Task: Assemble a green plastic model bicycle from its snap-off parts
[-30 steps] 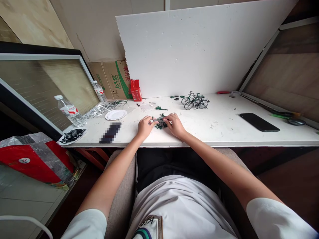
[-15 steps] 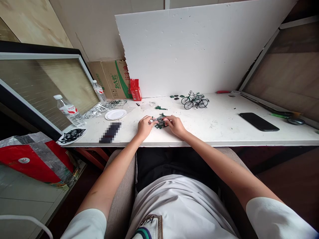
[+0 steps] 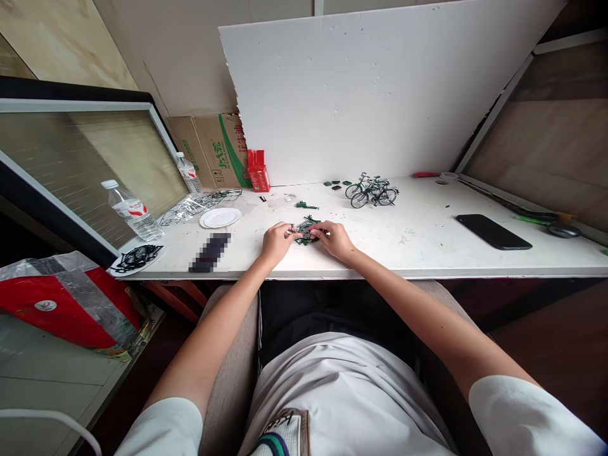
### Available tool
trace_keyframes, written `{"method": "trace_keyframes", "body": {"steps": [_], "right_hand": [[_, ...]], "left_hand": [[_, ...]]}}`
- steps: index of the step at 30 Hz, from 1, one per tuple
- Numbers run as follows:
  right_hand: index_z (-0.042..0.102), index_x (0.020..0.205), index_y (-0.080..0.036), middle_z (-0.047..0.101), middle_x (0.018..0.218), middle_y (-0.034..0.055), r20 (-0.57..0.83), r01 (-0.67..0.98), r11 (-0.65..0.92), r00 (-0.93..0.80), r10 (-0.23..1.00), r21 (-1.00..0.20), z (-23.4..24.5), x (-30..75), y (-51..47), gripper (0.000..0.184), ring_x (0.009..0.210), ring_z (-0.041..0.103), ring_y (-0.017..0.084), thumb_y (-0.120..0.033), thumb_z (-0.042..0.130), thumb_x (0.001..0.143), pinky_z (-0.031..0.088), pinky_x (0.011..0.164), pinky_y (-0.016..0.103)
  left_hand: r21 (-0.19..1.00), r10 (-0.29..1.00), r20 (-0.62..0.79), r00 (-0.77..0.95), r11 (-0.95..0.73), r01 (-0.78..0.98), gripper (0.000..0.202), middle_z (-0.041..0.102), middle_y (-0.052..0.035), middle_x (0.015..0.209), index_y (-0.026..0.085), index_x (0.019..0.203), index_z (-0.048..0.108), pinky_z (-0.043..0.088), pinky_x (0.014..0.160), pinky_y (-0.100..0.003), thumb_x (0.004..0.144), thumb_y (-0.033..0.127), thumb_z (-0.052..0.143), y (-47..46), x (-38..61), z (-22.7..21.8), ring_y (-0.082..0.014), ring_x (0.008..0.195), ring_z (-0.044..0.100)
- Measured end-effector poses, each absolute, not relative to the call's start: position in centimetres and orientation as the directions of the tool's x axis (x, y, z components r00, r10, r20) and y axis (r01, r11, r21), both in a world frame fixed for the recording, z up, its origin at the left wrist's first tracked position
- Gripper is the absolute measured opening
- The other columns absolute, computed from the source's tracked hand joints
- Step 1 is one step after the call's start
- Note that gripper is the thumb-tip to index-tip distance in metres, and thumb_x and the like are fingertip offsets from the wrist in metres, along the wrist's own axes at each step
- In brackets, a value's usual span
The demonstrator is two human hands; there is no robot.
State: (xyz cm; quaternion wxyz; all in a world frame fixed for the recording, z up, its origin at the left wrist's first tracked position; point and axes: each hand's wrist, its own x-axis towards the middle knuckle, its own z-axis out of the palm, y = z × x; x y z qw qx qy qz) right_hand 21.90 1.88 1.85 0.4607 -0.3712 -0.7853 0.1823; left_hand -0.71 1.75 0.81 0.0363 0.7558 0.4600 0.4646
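My left hand (image 3: 276, 241) and my right hand (image 3: 333, 239) rest on the white table (image 3: 418, 253) near its front edge. Both are pinched on a small dark green model bicycle assembly (image 3: 304, 231) held between them. The fingers cover part of it. A loose green part (image 3: 305, 205) lies just behind the hands. Two finished green model bicycles (image 3: 373, 191) stand further back, to the right.
A black phone (image 3: 493, 232) lies at the right. At the left are a white plate (image 3: 220, 218), a plate of black parts (image 3: 137, 257), clear plastic wrappers (image 3: 197, 204), two water bottles (image 3: 132, 211), a red box (image 3: 259, 171) and a cardboard carton (image 3: 216, 151). A white foam board (image 3: 380, 95) stands behind.
My right hand has shifted slightly left and back along the assembly, its fingers closing in on the part. My left hand has hardly moved.
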Motion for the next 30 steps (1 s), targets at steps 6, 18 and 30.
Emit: {"method": "trace_keyframes", "body": {"steps": [6, 18, 30], "right_hand": [[0.085, 0.102, -0.023, 0.082, 0.1, 0.009, 0.639, 0.412, 0.7, -0.299, 0.709, -0.583, 1.79, 22.05, 1.92, 0.018, 0.093, 0.074, 0.029, -0.025, 0.067, 0.098, 0.059, 0.087, 0.043], [0.067, 0.114, -0.02, 0.074, 0.106, 0.0117, 0.596, 0.367, 0.725, -0.413, 0.688, -0.583, 1.84, 21.63, 1.75, 0.039, 0.094, 0.066, 0.025, -0.047, 0.038, 0.112, 0.053, 0.087, 0.04], [0.061, 0.123, -0.022, 0.07, 0.096, 0.0066, 0.611, 0.35, 0.754, -0.443, 0.656, -0.556, 2.03, 21.82, 1.43, 0.026, 0.079, 0.06, 0.021, -0.038, 0.046, 0.108, 0.05, 0.076, 0.035]], "left_hand": [[0.494, 0.746, 0.65, 0.148, -0.562, 0.664, 0.015, 0.075, -0.0047, 0.088, 0.02, 0.083, 0.075, 0.048, 0.07, -0.031, 0.087, 0.032, 0.084, 1.63, -0.6, 0.92, -0.0167, 0.067, 0.062], [0.429, 0.71, 0.678, 0.191, -0.593, 0.682, 0.016, 0.073, -0.0038, 0.092, 0.021, 0.088, 0.074, 0.047, 0.071, -0.03, 0.091, 0.035, 0.081, 1.45, -0.4, 0.96, -0.0159, 0.07, 0.063], [0.444, 0.73, 0.649, 0.214, -0.592, 0.673, 0.021, 0.07, -0.0033, 0.084, 0.021, 0.077, 0.068, 0.047, 0.073, -0.031, 0.085, 0.029, 0.086, 1.51, -0.49, 0.98, -0.0187, 0.076, 0.063]]}}
